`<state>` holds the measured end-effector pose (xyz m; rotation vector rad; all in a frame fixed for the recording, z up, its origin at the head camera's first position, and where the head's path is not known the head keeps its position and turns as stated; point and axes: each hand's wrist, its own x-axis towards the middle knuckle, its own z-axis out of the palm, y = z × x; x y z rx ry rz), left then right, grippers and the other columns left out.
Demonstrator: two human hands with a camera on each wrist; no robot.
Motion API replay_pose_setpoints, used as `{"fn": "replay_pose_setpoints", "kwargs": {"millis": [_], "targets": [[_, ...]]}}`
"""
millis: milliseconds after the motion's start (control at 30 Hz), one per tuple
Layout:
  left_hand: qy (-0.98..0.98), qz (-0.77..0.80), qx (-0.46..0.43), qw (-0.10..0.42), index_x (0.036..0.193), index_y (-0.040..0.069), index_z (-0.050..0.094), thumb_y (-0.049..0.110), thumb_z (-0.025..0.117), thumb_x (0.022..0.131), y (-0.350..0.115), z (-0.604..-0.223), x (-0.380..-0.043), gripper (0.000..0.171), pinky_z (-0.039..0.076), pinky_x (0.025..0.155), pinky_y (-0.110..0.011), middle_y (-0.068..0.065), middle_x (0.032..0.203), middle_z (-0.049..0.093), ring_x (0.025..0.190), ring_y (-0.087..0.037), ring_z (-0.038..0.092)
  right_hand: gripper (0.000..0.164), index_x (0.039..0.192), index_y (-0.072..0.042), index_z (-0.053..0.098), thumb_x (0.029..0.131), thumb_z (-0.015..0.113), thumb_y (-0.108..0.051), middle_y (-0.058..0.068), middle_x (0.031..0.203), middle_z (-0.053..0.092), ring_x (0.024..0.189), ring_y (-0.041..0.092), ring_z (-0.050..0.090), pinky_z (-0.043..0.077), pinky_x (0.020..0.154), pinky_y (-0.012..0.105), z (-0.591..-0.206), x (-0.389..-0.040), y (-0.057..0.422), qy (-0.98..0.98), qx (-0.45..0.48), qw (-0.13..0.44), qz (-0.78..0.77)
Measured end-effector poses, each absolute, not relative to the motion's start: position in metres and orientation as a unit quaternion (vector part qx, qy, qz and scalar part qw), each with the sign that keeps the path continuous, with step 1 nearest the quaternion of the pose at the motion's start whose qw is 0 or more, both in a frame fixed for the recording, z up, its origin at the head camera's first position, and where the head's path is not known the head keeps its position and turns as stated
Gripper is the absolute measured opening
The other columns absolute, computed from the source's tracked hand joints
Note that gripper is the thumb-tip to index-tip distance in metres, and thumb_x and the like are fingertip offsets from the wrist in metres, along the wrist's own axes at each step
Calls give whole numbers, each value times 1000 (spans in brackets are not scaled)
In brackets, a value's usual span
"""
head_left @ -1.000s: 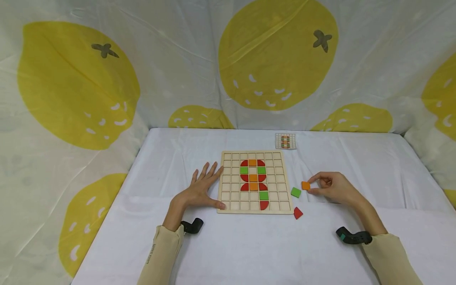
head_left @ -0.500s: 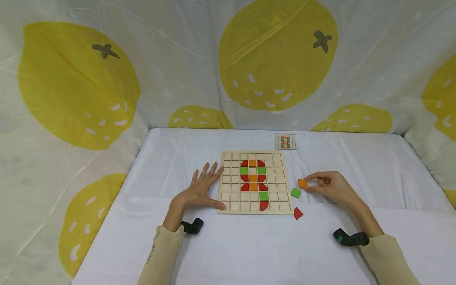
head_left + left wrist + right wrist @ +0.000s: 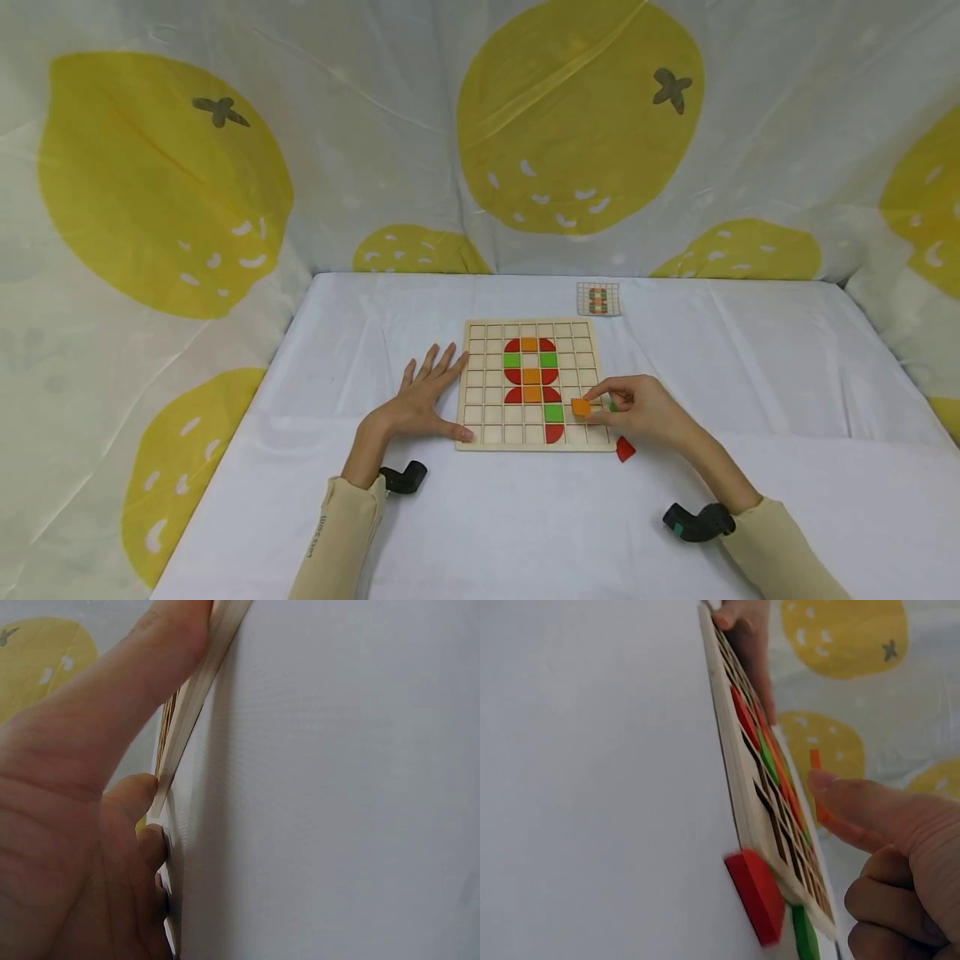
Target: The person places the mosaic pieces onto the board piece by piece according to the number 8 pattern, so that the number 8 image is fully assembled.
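A wooden grid board (image 3: 487, 417) lies on the white-covered table, with red quarter-round, green square and orange square tiles set in its middle cells. My left hand (image 3: 420, 404) rests at the board's left edge, fingers spread, the thumb on the near left corner. Between thumb and forefinger my right hand (image 3: 645, 408) pinches an orange square tile (image 3: 581, 407) over the board's right part. In the right wrist view that orange tile (image 3: 815, 760) shows edge-on, raised above the grid. A loose green tile (image 3: 612, 406) is partly hidden behind the right hand.
A loose red quarter-round tile (image 3: 626, 449) lies by the board's near right corner. Behind the board is a small card (image 3: 598, 298) printed with a coloured grid pattern. A lemon-print cloth (image 3: 390, 133) hangs behind the table.
My right hand has carried the orange tile leftward from the table on the right to above the board. The left hand has stayed at the board's edge.
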<state>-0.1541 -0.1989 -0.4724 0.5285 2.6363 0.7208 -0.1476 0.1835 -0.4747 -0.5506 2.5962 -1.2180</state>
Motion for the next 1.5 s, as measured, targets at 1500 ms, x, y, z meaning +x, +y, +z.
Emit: {"fn": "replay_pose_setpoints", "kwargs": {"millis": [1500], "targets": [[933,256,182,177,168,20,11,55,90,72,-199,-475,-155,129,-12,128,-63,-7,177,-4,162,-34,-16,20,105,-22,82,86,85,-27,-11,55,30,53,1,29,23,53,17,-483,-118,120,881,-202,105,-415]]}}
